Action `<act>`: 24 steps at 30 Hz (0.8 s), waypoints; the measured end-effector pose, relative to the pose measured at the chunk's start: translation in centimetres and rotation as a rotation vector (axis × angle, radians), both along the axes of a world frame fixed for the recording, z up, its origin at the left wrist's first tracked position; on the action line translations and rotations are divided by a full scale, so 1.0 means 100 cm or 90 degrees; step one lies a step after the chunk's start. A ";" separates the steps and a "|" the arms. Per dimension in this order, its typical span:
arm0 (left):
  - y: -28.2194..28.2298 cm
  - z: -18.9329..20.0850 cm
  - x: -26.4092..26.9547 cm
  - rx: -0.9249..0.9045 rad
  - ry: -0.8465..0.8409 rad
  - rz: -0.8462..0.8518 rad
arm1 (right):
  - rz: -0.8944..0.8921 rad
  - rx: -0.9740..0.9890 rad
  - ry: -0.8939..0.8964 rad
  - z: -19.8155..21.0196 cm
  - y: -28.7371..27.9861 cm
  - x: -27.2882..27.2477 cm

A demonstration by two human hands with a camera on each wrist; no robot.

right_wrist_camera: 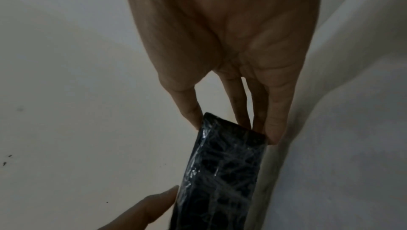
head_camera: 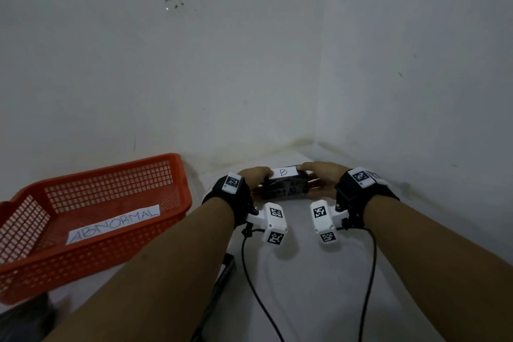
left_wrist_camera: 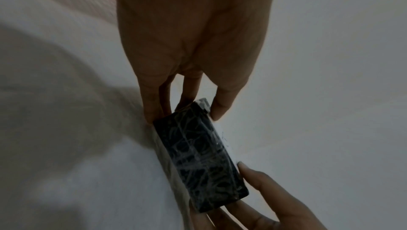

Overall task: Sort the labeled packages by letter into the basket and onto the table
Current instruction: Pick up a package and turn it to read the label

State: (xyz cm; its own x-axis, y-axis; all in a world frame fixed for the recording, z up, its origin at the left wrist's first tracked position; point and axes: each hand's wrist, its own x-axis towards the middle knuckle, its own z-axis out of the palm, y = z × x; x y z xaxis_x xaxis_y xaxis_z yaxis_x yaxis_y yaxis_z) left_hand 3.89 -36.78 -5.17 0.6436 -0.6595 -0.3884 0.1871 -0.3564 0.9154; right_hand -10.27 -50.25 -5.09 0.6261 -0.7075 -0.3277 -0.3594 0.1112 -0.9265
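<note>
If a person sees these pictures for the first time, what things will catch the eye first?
First the orange basket at the left, with a paper strip reading ABNORMAL inside it. Then the black wrapped package on the white table near the wall corner, gripped at its ends by the left hand and right hand; its label reads B.

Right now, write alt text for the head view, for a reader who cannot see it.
Both hands, left hand and right hand, hold a dark wrapped package by its ends over a white table; its white label reads B. To the left sits an orange basket holding a paper sign reading ABNORMAL, with white walls behind.
</note>
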 end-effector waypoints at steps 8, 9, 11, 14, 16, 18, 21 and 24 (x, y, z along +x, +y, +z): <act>-0.002 0.003 -0.006 0.031 -0.020 0.008 | -0.017 -0.030 0.066 -0.007 -0.014 0.008; -0.002 0.002 -0.006 0.034 -0.025 0.017 | -0.019 -0.034 0.069 -0.008 -0.014 0.009; -0.002 0.000 -0.006 0.032 -0.030 0.029 | -0.024 -0.045 0.072 -0.010 -0.015 0.010; -0.005 -0.004 -0.003 0.038 -0.048 0.035 | -0.026 -0.061 0.078 -0.006 -0.011 0.010; -0.003 -0.002 -0.005 0.040 -0.057 0.034 | -0.028 -0.063 0.081 -0.005 -0.011 0.009; -0.001 -0.001 -0.006 0.039 -0.062 0.032 | -0.028 -0.061 0.075 -0.006 -0.011 0.007; 0.003 0.000 -0.002 0.055 -0.106 0.034 | -0.048 -0.087 0.056 -0.003 -0.011 0.002; 0.011 0.009 -0.002 0.048 -0.144 0.016 | -0.092 -0.208 0.061 0.012 0.000 -0.009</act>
State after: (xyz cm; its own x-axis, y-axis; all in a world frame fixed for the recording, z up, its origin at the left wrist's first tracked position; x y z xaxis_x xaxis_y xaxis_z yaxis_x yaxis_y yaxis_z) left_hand 3.68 -35.64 -4.23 0.7362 -0.6163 -0.2797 -0.0105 -0.4236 0.9058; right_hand -11.18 -50.22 -3.85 0.4894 -0.8635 -0.1224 -0.4491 -0.1292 -0.8841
